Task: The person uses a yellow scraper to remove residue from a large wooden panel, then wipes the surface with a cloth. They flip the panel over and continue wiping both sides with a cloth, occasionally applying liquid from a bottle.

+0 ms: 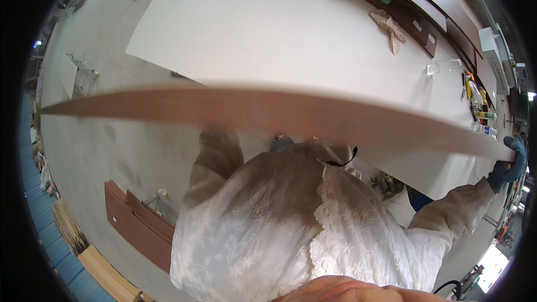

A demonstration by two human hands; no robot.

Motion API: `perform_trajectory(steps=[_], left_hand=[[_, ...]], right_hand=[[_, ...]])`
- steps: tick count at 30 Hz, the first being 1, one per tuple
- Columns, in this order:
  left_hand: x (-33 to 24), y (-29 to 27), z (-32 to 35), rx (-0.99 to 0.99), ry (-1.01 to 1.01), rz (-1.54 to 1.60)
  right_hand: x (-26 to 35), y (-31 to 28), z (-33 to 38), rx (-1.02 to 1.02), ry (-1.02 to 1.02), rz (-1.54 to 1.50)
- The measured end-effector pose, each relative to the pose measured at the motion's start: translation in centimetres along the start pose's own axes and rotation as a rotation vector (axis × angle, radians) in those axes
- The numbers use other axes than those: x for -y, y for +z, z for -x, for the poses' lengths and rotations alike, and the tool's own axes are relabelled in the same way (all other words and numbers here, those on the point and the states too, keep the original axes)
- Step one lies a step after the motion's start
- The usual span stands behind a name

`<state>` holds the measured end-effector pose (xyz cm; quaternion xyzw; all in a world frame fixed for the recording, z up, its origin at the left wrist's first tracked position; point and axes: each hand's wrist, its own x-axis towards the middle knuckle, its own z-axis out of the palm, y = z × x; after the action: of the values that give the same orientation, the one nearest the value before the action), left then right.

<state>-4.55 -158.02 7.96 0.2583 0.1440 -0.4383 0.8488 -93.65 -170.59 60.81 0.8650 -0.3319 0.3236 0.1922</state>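
A long brown wooden board (268, 113) stretches across the whole view at chest height, seen blurred and from close up. My right hand (510, 162), in a blue glove, grips the board's right end, with the pale sleeve behind it. My left sleeve (215, 156) rises to the board's underside near the middle. The left hand itself is hidden behind the board. Beyond the board lies a large white panel (279, 28).
A beige rag (391, 28), a clear plastic piece (442, 67) and small bottles and tubes (482, 113) lie at the panel's right side. Dark brown boards (140, 223) lie on the grey floor at lower left, next to a light wooden board (106, 274).
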Motion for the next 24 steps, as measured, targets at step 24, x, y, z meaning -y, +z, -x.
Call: perform_trajectory(steps=[24], left_hand=[[-5.8, 4.2, 3.4, -0.527, -0.073, -0.557]], right_hand=[[17.1, -3.1, -6.0, -0.003, 0.415, 0.317]])
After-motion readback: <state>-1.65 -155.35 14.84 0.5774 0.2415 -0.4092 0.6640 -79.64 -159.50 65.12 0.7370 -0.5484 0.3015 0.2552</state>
